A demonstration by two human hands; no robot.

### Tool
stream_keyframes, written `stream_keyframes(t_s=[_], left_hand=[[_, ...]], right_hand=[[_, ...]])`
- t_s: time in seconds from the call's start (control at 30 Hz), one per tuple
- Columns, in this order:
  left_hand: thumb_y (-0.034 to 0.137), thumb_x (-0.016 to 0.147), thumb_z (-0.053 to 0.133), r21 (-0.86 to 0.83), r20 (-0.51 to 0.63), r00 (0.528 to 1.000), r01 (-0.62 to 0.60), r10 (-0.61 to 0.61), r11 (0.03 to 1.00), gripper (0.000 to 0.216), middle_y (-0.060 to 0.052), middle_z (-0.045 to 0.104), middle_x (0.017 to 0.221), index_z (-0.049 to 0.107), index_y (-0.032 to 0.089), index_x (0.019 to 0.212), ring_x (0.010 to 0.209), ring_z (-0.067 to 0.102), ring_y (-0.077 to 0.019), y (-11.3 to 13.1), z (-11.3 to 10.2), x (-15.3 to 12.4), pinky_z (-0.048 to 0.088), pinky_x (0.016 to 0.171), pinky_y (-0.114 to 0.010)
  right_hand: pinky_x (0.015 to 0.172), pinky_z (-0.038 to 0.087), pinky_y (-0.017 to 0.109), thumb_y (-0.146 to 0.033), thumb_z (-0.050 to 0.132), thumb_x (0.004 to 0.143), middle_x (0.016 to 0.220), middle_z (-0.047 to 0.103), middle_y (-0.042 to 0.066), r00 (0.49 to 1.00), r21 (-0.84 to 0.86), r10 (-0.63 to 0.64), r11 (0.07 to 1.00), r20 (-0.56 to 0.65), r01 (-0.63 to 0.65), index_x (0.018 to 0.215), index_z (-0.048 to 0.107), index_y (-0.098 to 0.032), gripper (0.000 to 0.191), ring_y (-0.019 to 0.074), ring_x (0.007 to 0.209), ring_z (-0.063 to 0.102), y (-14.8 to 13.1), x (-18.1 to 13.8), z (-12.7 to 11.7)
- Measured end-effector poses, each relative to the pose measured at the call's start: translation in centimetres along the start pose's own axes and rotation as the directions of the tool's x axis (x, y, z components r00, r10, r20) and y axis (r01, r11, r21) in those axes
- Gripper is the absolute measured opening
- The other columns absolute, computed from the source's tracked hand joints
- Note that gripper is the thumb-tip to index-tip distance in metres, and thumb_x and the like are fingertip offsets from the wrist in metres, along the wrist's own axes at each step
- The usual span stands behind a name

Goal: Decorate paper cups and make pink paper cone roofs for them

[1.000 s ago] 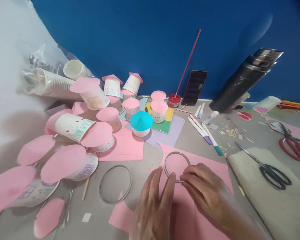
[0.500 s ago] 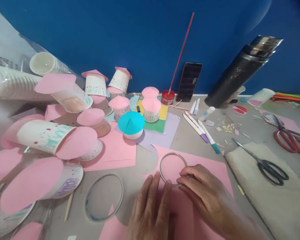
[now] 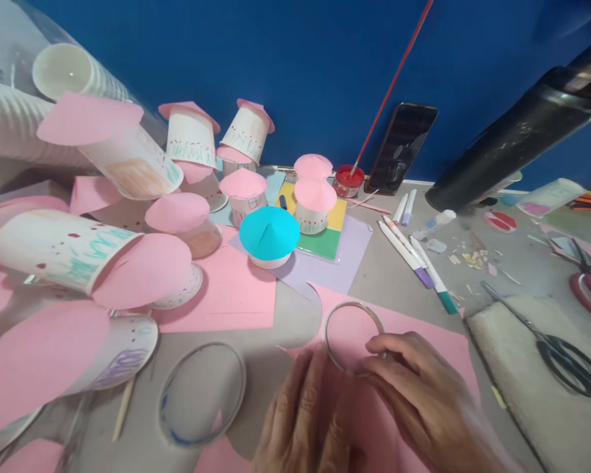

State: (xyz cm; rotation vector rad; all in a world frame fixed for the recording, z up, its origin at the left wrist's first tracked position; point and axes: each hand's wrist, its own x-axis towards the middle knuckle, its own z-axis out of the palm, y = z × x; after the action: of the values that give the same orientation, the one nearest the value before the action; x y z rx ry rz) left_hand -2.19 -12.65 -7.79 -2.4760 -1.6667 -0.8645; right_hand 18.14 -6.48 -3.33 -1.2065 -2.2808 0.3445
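Observation:
A small metal ring lies flat on a pink paper sheet near the table's front. My right hand rests on the sheet, fingers curled, with fingertips pinching the ring's near right edge. My left hand lies flat on the pink sheet just left of the ring, fingers stretched out and together. A larger ring lies on the grey table to the left, apart from both hands.
Paper cups with pink paper roofs crowd the left side, and one has a blue cone roof. Marker pens, a red paint pot, a phone, a dark flask and black scissors lie further back and right.
The view has moved closer and lower, so the cups on the left loom larger. Both hands stay at the small ring; the right fingers have shifted slightly along its edge.

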Motion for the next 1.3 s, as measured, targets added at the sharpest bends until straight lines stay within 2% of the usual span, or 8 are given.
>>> stream_keyframes(t_s=[0.47, 0.77, 0.9, 1.0, 1.07, 1.17, 1.3], left_hand=[[0.024, 0.096, 0.055, -0.046, 0.088, 0.994, 0.068, -0.064, 0.997, 0.054, -0.014, 0.055, 0.154, 0.052, 0.027, 0.150, 0.143, 0.049, -0.0323, 0.6, -0.8, 0.2, 0.053, 0.105, -0.045], [0.021, 0.095, 0.055, -0.049, 0.049, 0.997, 0.058, -0.055, 0.997, 0.059, -0.015, 0.053, 0.156, 0.048, 0.024, 0.153, 0.143, 0.049, -0.0321, 0.4, -0.5, 0.1, 0.051, 0.107, -0.044], [0.024, 0.097, 0.054, -0.038, 0.056, 0.997, 0.054, -0.051, 0.998, 0.058, -0.015, 0.051, 0.157, 0.047, 0.024, 0.154, 0.143, 0.049, -0.0323, 0.3, -0.4, 0.0, 0.051, 0.107, -0.043], [0.027, 0.098, 0.053, -0.050, 0.060, 0.997, 0.055, -0.052, 0.997, 0.059, -0.016, 0.052, 0.156, 0.044, 0.025, 0.157, 0.141, 0.051, -0.0340, 0.2, -0.6, 0.1, 0.052, 0.107, -0.046], [0.025, 0.098, 0.053, -0.068, 0.062, 0.996, 0.065, -0.061, 0.996, 0.061, -0.015, 0.051, 0.156, 0.042, 0.026, 0.158, 0.142, 0.051, -0.0345, 0.3, -0.8, 0.2, 0.052, 0.108, -0.048], [0.018, 0.096, 0.054, -0.110, 0.059, 0.996, 0.079, -0.073, 0.991, 0.064, -0.016, 0.048, 0.159, 0.041, 0.025, 0.159, 0.144, 0.047, -0.0353, 0.6, -1.3, 0.5, 0.053, 0.108, -0.050], [0.008, 0.096, 0.051, -0.238, 0.034, 0.993, 0.121, -0.116, 0.964, 0.060, -0.018, 0.043, 0.161, 0.045, 0.025, 0.153, 0.149, 0.041, -0.0348, 0.9, -1.9, 0.8, 0.051, 0.111, -0.056]], right_hand=[[0.068, 0.055, 0.029, -0.018, 0.056, 0.103, 0.101, 0.070, 0.007, 0.998, -0.004, 0.052, 0.999, 0.024, -0.052, 0.103, 0.074, -0.025, 0.019, 0.0187, 0.085, 0.066, -0.2, 0.3, -0.1], [0.065, 0.052, 0.028, -0.013, 0.056, 0.101, 0.102, 0.069, 0.007, 0.998, 0.000, 0.049, 0.999, 0.035, -0.049, 0.102, 0.073, -0.025, 0.021, 0.0185, 0.083, 0.065, -0.3, 0.6, -0.3], [0.068, 0.053, 0.028, -0.013, 0.055, 0.101, 0.103, 0.069, 0.007, 0.998, 0.004, 0.049, 0.999, 0.033, -0.049, 0.101, 0.073, -0.024, 0.021, 0.0189, 0.086, 0.065, -0.3, 0.6, -0.2], [0.075, 0.056, 0.031, -0.014, 0.055, 0.101, 0.109, 0.069, 0.009, 0.997, 0.014, 0.052, 0.998, 0.051, -0.053, 0.109, 0.071, -0.024, 0.020, 0.0203, 0.092, 0.067, -0.2, 0.3, -0.2], [0.079, 0.058, 0.032, -0.013, 0.054, 0.100, 0.116, 0.069, 0.011, 0.999, 0.029, 0.043, 0.999, 0.014, -0.043, 0.117, 0.070, -0.023, 0.025, 0.0216, 0.098, 0.068, -0.2, 0.1, -0.3], [0.082, 0.059, 0.034, -0.008, 0.054, 0.098, 0.115, 0.069, 0.012, 0.990, 0.034, 0.055, 0.998, -0.130, -0.051, 0.122, 0.069, -0.023, 0.032, 0.0227, 0.101, 0.069, -0.5, 0.1, -0.6], [0.082, 0.060, 0.036, -0.011, 0.056, 0.097, 0.103, 0.071, 0.010, 0.944, 0.013, 0.088, 0.996, -0.317, -0.088, 0.109, 0.072, -0.022, 0.023, 0.0229, 0.094, 0.072, -0.6, 0.5, -0.9]])
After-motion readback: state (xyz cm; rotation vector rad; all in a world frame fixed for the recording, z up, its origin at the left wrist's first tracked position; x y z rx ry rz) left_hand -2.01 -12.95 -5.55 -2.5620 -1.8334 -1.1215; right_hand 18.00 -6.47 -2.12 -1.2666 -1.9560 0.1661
